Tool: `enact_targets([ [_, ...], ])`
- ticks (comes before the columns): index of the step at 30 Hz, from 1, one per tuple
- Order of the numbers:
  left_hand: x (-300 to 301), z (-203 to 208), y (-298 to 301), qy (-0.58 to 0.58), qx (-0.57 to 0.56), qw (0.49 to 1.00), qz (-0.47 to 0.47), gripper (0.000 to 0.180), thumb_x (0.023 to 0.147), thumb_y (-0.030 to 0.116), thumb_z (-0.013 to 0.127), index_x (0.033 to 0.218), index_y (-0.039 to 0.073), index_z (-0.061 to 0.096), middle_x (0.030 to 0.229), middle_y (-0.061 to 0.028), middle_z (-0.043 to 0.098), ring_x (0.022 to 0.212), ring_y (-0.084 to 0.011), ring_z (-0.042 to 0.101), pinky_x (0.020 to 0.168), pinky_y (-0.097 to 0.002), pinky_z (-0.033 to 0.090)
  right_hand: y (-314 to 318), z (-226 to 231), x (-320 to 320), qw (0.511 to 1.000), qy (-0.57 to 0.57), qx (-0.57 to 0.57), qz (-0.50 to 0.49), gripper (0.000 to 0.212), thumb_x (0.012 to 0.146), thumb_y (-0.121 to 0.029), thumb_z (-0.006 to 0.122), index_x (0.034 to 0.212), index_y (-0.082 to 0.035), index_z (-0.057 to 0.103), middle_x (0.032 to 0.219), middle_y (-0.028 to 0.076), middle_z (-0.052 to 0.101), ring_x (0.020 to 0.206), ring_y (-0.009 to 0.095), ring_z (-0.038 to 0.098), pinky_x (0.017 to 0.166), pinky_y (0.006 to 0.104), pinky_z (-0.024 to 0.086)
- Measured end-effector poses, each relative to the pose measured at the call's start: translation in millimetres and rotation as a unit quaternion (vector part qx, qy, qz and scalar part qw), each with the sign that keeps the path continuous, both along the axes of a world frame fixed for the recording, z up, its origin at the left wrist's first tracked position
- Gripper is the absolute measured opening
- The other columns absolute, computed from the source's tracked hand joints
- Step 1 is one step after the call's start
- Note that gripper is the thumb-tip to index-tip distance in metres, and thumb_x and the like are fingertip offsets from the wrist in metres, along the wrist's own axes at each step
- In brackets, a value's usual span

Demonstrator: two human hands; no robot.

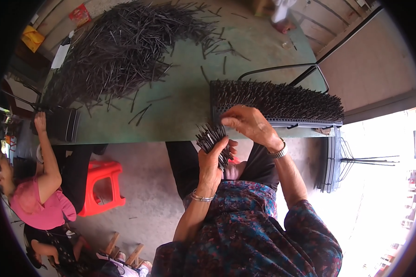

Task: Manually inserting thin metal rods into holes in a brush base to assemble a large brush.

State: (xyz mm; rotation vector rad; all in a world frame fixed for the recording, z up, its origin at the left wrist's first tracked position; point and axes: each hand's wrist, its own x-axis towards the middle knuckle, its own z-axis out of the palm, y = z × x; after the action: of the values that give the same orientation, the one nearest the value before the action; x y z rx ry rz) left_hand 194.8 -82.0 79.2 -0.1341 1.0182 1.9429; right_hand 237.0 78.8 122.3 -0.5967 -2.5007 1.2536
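My left hand [211,162] is wrapped round a bundle of thin black sticks [211,137], held upright just off the table's near edge. Close above it, my right hand [252,123] has its thumb and fingers drawn together at the near left corner of a black perforated rack [277,122]. Whatever those fingertips hold, if anything, is too small to make out. Many short black sticks [282,99] stand packed in the rack's holes. A large loose heap of similar black sticks [120,51] covers the far left of the table.
The green table [185,111] spans the front, with scattered sticks on it. A bent black metal frame [282,68] rises behind the rack. Another rack [332,161] hangs or stands off the right edge. A red stool [104,187] and a co-worker in pink [41,203] are at the left.
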Motion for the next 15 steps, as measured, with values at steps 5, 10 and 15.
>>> enact_targets([
  [5,0.8,8.4,2.4,0.006,0.007,1.0,-0.026,0.023,0.088,0.014,0.068,0.105,-0.001,0.065,0.087,-0.0129,0.071,0.067,-0.0189,0.067,0.058,-0.0285,0.052,-6.6,9.3,14.1,0.978,-0.048,-0.197,0.048,0.019,0.091,-0.012,0.064,0.103,0.003,0.064,0.078,0.005,0.066,0.072,0.01,0.062,0.063,0.0267,0.048],
  [10,0.6,3.7,4.1,0.014,-0.005,0.999,-0.042,0.026,0.088,0.016,0.069,0.109,0.0,0.066,0.091,-0.0134,0.072,0.071,-0.0198,0.069,0.058,-0.0276,0.053,0.3,9.7,17.1,0.976,-0.03,-0.212,0.042,0.017,0.09,-0.011,0.064,0.101,0.002,0.065,0.072,0.005,0.063,0.063,0.009,0.059,0.059,0.0261,0.047],
  [15,-0.5,6.7,3.6,0.029,-0.028,0.996,-0.085,0.026,0.088,0.016,0.069,0.108,0.0,0.066,0.092,-0.0133,0.072,0.073,-0.0205,0.07,0.058,-0.0284,0.055,6.6,15.7,17.4,0.973,-0.072,-0.211,0.065,0.018,0.091,-0.009,0.062,0.103,0.004,0.063,0.076,0.006,0.065,0.067,0.01,0.062,0.062,0.0256,0.049],
])
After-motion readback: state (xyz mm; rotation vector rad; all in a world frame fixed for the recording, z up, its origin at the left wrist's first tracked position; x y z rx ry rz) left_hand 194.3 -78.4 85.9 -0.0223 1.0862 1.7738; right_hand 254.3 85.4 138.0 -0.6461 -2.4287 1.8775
